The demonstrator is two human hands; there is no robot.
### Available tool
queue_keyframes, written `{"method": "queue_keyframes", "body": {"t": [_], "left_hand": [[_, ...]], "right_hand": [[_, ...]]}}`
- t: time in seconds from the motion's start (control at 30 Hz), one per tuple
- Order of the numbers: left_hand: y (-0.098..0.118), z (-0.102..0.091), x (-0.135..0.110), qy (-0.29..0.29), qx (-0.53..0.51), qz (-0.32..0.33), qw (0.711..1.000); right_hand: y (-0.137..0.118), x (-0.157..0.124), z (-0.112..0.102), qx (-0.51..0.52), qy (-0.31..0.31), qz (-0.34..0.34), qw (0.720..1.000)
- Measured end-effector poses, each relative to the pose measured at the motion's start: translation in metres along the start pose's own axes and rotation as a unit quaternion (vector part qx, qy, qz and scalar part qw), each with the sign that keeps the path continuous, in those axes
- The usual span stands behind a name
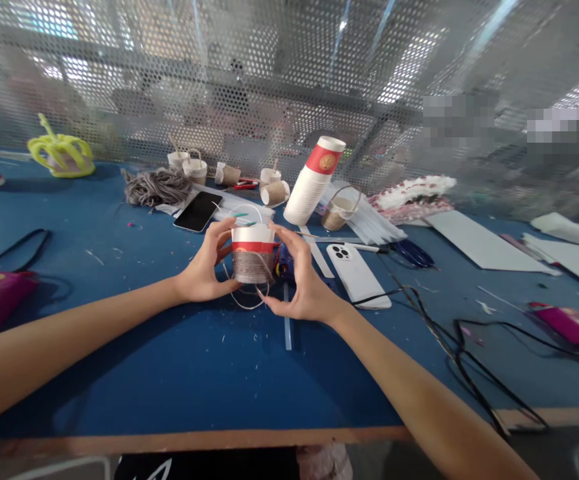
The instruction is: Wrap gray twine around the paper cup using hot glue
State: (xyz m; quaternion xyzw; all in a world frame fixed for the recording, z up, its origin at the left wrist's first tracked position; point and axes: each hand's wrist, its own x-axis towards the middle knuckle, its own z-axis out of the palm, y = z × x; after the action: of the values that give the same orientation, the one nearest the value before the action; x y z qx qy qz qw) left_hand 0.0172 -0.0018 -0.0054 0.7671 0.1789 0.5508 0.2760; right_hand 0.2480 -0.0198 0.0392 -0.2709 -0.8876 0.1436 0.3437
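Note:
Between my two hands, a red-and-white paper cup (252, 248) stands upright, its lower part wrapped in rows of grey-brown yarn. My left hand (210, 267) grips the cup's left side, thumb low and fingers near the rim. On the opposite side, my right hand (302, 280) has its index finger at the rim and its thumb near the base, by a loose strand. A thin white cord (246, 307) loops below the cup. Partly hidden behind my right fingers is a blue glue gun (285, 261).
A phone (198, 212), grey yarn bundle (156, 187) and several small wrapped cups lie behind. A tall cup stack (314, 181) leans beside glue sticks (369, 217). Rightward are a white phone (358, 275), blue-handled scissors (414, 253) and black cables (432, 323). Magenta glue guns (572, 327) lie at both sides.

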Motion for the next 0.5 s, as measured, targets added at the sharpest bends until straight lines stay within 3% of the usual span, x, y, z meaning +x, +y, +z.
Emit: {"method": "queue_keyframes", "body": {"t": [0.2, 0.5], "left_hand": [[0.006, -0.004, 0.004, -0.034, 0.061, 0.011, 0.997], [-0.001, -0.007, 0.001, -0.040, 0.156, 0.011, 0.987]], "right_hand": [[0.001, 0.000, 0.006, -0.007, 0.054, -0.016, 0.998], [-0.015, 0.001, 0.005, -0.139, 0.053, -0.048, 0.988]]}}
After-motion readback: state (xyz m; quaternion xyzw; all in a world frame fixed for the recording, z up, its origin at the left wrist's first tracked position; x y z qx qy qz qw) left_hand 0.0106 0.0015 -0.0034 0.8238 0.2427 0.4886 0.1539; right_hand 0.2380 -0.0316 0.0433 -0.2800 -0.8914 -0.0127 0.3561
